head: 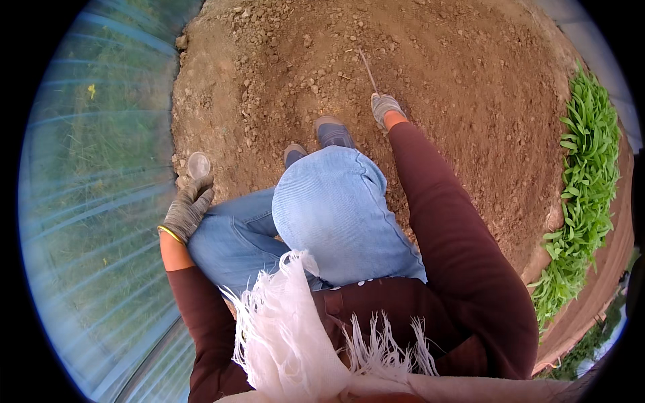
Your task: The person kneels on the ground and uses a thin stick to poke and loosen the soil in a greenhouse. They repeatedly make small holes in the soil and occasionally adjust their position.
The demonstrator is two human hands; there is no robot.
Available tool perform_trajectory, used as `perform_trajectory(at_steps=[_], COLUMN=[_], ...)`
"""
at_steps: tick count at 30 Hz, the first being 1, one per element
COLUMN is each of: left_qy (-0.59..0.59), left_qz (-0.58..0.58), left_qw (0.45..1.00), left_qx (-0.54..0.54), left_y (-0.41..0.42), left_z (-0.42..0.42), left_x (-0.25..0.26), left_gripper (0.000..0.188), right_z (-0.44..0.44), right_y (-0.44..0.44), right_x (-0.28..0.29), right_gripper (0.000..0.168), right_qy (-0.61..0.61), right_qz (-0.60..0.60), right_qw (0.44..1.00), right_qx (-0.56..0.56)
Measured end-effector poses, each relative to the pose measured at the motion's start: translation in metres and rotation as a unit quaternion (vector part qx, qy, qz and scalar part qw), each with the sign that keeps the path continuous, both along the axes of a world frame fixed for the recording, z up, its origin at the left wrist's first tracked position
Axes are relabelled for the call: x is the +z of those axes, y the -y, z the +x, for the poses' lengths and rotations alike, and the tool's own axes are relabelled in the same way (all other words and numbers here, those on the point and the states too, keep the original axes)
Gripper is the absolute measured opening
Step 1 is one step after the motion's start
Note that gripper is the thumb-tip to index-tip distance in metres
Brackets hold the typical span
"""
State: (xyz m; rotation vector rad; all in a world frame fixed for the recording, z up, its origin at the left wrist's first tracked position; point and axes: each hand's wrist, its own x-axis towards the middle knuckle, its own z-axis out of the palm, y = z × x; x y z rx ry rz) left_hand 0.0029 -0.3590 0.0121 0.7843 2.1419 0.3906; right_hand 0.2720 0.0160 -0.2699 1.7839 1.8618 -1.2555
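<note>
My right hand (386, 108), in a grey knit glove, grips one end of a thin stick (368, 70). The stick's far tip reaches the loose brown soil (473, 116) ahead of my shoes. At the left, my gloved left hand (190, 206) holds a small, round, pale cup (199, 164) beside my bent knee. What the cup contains cannot be made out. A yellow bangle (171, 234) circles my left wrist.
A translucent plastic sheet wall (101, 191) rises close on my left, with blurred greenery behind it. Leafy green seedlings (587, 181) grow in a dense strip along the right. Small clods (252, 95) cover the soil ahead. My shoes (334, 133) stand on the ground.
</note>
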Motion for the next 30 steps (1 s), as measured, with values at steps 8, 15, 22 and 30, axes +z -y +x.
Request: perform_trajectory(at_steps=[8, 15, 22, 30], left_qy=[0.001, 0.006, -0.060, -0.104], left_qz=[-0.014, -0.006, 0.015, 0.071], left_qw=[1.000, 1.000, 0.997, 0.982], left_qx=[-0.003, -0.004, -0.049, -0.141], left_y=[-0.008, 0.005, 0.012, 0.020], left_z=[-0.004, 0.000, -0.007, 0.011], left_x=[0.001, 0.001, -0.003, 0.007], left_gripper=[0.032, 0.032, 0.032, 0.032], right_z=[0.095, 0.088, 0.041, 0.132], right_y=[0.140, 0.118, 0.037, 0.063], right_x=[-0.013, -0.015, 0.072, 0.131], right_gripper=[0.061, 0.053, 0.043, 0.031], right_qy=[0.033, -0.034, -0.299, -0.213], right_qz=[-0.053, 0.024, -0.155, -0.084], right_qw=[0.996, 0.998, 0.925, 0.956], right_qx=[0.062, 0.055, -0.175, -0.182])
